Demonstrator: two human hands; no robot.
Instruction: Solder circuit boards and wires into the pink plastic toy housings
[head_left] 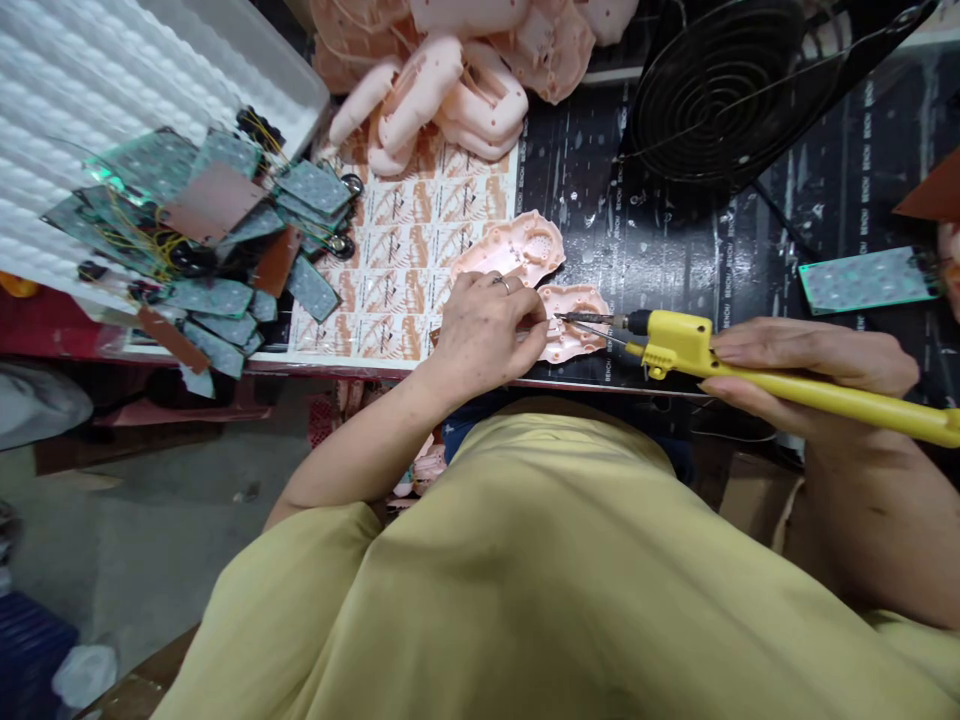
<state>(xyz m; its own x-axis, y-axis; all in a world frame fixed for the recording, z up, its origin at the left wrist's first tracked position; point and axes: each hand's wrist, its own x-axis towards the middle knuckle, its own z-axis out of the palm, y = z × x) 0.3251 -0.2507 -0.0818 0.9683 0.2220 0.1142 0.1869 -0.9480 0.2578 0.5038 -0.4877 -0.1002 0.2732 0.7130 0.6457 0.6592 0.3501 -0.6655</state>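
Observation:
My right hand [817, 365] is wrapped round a yellow soldering iron [679, 345] with a solder feed beside its tip. Its dark tip points left, over the inside of a pink plastic shell half [574, 300] at the table's front edge. On the left part of that shell is my left hand [491, 325], a ring on one finger, with thumb and fingers pinched together. What they pinch is too small and hidden to name. Just behind lies another pink shell half [517, 245], hollow side up, partly covered by my left hand.
Circuit boards with yellow wires [225, 210] are heaped at left against a white foam tray [142, 90]. Pink shells [450, 90] pile up at the back. A black fan [712, 90] stands back right, with one circuit board [866, 280] in front. A printed sheet [390, 300] covers the table's middle.

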